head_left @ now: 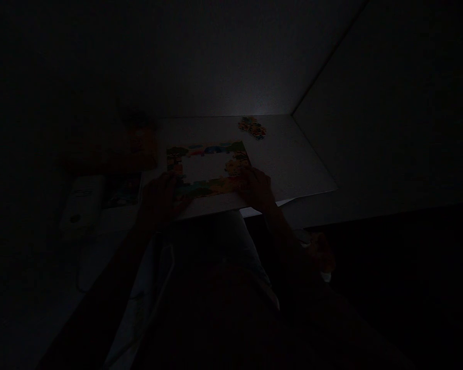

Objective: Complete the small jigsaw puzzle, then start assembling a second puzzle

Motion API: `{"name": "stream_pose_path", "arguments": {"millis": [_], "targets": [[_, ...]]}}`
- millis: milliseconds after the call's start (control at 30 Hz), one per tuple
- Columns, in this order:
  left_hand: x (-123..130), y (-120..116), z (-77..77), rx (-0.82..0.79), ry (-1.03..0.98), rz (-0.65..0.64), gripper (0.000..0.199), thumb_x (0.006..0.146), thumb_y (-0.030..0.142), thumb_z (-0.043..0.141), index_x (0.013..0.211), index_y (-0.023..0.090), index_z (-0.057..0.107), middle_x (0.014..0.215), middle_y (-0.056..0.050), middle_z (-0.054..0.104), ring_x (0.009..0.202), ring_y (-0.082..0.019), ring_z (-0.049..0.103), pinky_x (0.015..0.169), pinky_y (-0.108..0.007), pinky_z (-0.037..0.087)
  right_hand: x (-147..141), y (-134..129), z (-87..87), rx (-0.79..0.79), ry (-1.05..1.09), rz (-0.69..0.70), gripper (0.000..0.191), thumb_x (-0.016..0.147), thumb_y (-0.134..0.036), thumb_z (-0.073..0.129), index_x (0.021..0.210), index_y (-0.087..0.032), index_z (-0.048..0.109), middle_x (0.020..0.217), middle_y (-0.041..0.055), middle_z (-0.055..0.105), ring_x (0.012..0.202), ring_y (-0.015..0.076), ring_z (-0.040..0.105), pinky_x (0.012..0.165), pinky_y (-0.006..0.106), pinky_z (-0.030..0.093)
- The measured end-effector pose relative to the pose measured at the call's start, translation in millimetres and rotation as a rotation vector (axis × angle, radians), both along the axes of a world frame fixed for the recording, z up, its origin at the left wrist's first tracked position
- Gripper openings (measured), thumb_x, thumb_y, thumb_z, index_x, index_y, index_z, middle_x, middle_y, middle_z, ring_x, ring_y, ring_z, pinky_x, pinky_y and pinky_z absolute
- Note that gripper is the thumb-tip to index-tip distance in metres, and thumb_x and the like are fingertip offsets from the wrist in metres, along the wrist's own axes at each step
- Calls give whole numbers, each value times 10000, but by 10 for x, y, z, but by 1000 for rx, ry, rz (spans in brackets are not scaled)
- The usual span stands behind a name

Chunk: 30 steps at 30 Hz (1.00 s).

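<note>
The picture is very dark. A jigsaw puzzle (pixel 212 188) lies on a pale table (pixel 285 169), its colourful border joined around a bare middle. My left hand (pixel 159 198) rests at the puzzle's lower left corner. Over its lower right edge lies my right hand (pixel 256 189), fingers on the pieces. The fingers of both hands are too dim to make out whether they grip anything. Behind and to the right of the puzzle sits a small heap of loose pieces (pixel 252 127).
An orange-red box (pixel 139 146) stands at the back left. Nearer on the left are a white device (pixel 83 201) and a dark picture card or box (pixel 122 190). A wall (pixel 224 61) rises behind the table, and a white sheet (pixel 250 211) sticks out under its front edge.
</note>
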<state>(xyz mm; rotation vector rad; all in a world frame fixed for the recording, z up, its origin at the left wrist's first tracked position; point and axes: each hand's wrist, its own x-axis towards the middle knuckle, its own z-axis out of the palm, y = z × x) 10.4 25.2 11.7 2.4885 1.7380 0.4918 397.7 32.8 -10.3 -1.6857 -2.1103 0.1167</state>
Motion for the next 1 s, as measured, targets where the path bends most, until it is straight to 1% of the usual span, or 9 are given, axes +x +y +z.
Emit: {"name": "stream_pose_path", "arguments": {"millis": [167, 333, 433, 533, 633, 767, 900, 1000], "targets": [[-2, -13, -5, 19, -8, -3, 856, 1101, 749, 538, 1747, 188, 522, 1831, -243, 533, 1692, -468, 503, 1403, -666, 350, -16, 70, -23, -5, 23, -29, 768, 1094, -626, 685, 1733, -214, 576, 1776, 245, 597, 1621, 481, 532, 1322, 707, 427], [-1, -14, -10, 20, -20, -3, 835, 1102, 741, 563, 1745, 209, 528, 1843, -225, 525, 1697, -455, 497, 1402, -643, 359, 4, 244, -45, 23, 78, -89, 589, 1101, -607, 663, 1565, -250, 727, 1650, 234, 682, 1498, 486, 606, 1238, 731, 488], [7, -14, 10, 8, -14, -6, 842, 1099, 734, 576, 1743, 194, 527, 1844, -234, 521, 1697, -458, 493, 1400, -655, 356, 35, 385, -30, 39, 91, -95, 488, 1112, -591, 656, 1442, -264, 807, 1588, 223, 707, 1429, 481, 639, 1178, 731, 515], [25, -23, 40, -1, -10, 6, 839, 1092, 727, 591, 1721, 173, 554, 1826, -254, 535, 1686, -469, 500, 1389, -659, 368, 82, 520, -6, 11, 121, -80, 453, 1117, -613, 657, 1345, -273, 850, 1494, 214, 744, 1378, 473, 669, 1136, 724, 532], [44, -36, 67, -14, -6, 15, 821, 1089, 704, 605, 1721, 183, 563, 1823, -247, 540, 1674, -468, 511, 1382, -657, 379, 127, 604, 17, -22, 130, -67, 446, 1113, -621, 681, 1315, -267, 863, 1448, 213, 757, 1367, 473, 682, 1121, 709, 542], [52, -47, 76, -9, -16, 20, 812, 1085, 691, 621, 1738, 214, 557, 1836, -217, 535, 1679, -463, 507, 1391, -655, 369, 164, 641, 60, -33, 80, -33, 406, 1107, -586, 721, 1320, -270, 862, 1459, 202, 757, 1372, 463, 687, 1123, 675, 538], [44, -46, 68, -8, -15, 14, 826, 1090, 707, 605, 1723, 178, 569, 1831, -245, 531, 1673, -479, 510, 1380, -663, 382, 203, 669, 97, -41, 36, 28, 364, 1124, -544, 718, 1333, -280, 859, 1485, 184, 745, 1378, 444, 687, 1136, 649, 516], [44, -45, 74, -14, -11, 13, 830, 1092, 705, 598, 1725, 170, 557, 1836, -251, 524, 1685, -477, 499, 1391, -666, 366, 233, 681, 99, -21, 44, 62, 316, 1127, -521, 724, 1277, -274, 852, 1485, 173, 751, 1413, 433, 671, 1161, 637, 489]]}}
